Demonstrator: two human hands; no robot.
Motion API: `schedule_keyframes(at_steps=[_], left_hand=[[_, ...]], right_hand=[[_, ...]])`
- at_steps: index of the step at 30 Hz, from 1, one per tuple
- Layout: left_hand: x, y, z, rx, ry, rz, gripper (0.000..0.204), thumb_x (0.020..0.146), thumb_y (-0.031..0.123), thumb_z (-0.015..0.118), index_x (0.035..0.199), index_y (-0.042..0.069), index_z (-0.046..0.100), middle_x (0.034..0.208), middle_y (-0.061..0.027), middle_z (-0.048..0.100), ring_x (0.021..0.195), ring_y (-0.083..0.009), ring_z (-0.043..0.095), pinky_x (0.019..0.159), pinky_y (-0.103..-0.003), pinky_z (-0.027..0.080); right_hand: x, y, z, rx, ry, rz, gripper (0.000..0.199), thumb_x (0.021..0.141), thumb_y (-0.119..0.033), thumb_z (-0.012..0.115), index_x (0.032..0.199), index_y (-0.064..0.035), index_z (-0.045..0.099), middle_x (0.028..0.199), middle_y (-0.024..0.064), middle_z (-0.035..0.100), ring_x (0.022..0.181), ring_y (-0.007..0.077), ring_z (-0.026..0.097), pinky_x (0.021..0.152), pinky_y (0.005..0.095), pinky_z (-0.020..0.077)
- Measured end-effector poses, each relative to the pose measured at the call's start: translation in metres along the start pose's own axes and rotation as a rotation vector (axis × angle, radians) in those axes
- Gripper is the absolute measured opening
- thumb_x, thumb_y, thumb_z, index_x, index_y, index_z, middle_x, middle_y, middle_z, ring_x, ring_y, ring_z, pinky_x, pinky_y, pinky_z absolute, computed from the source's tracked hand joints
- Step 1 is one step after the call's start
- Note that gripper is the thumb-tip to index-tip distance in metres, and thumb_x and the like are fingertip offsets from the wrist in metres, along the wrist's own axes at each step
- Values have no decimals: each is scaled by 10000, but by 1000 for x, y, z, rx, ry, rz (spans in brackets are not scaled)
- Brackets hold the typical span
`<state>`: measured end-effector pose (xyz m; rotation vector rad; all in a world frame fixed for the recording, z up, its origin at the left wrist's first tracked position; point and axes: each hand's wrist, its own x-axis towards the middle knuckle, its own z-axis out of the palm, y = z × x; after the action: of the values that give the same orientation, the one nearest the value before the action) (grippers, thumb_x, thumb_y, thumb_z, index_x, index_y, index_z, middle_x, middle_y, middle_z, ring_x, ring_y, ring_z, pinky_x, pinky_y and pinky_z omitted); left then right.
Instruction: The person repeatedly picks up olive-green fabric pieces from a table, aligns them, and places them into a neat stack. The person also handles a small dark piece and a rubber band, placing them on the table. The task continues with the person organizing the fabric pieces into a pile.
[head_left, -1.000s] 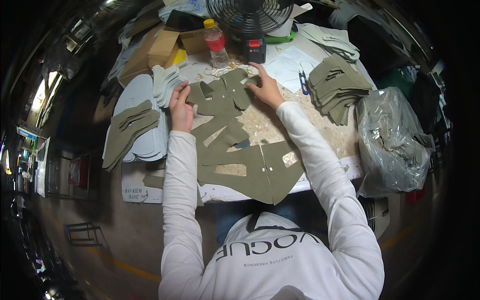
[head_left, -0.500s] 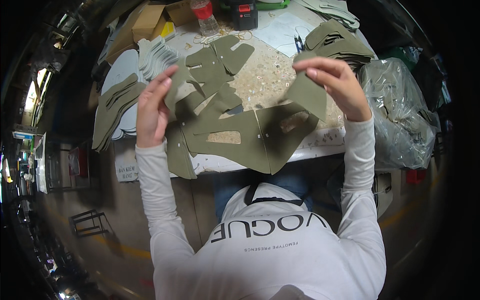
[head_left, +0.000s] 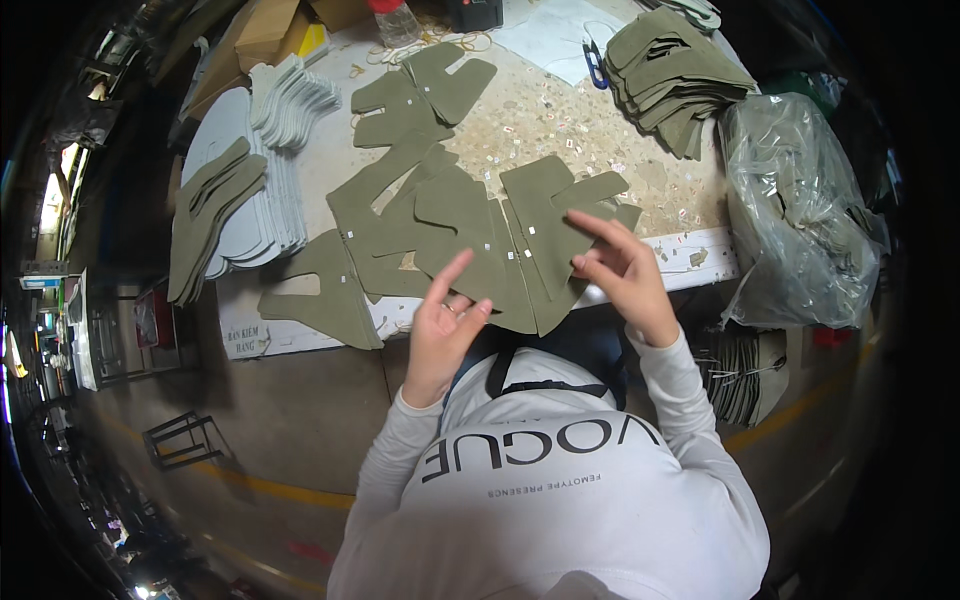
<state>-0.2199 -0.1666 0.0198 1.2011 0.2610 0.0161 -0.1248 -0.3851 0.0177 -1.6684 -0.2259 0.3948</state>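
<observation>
I see a bare left hand [head_left: 440, 340] and bare right hand [head_left: 636, 285], fingers parted | beneath them, flat olive-green cutout pieces [head_left: 462, 215] | rightward, a crumpled clear plastic bag [head_left: 795, 215]

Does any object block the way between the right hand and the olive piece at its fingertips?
Nothing visible stands between the right hand and the olive piece; they overlap in this view, though contact is unclear. The blue snips lie well beyond.

Grey floor [head_left: 310, 405], yellow line [head_left: 285, 489]; black stool [head_left: 185, 440] left.
</observation>
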Motion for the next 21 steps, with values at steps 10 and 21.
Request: schedule_keyframes(at_steps=[10,21], left_hand=[[-8,-26,11,128,82,-22,379,920,-32,620,1289,-86,553,873,-70,692,794,-77,652,743,-200,525],[-17,-22,9,338,1,-86,366,920,-23,616,1280,-69,570,847,-96,709,821,-106,689,745,-206,540]], right_hand=[[-23,21,11,-15,65,-32,515,824,70,679,1324,2,579,928,-2,420,789,44,533,709,175,457],[-43,22,20,-144,121,-143,540,792,60,707,1313,-32,596,904,53,487,761,79,613,673,209,563]])
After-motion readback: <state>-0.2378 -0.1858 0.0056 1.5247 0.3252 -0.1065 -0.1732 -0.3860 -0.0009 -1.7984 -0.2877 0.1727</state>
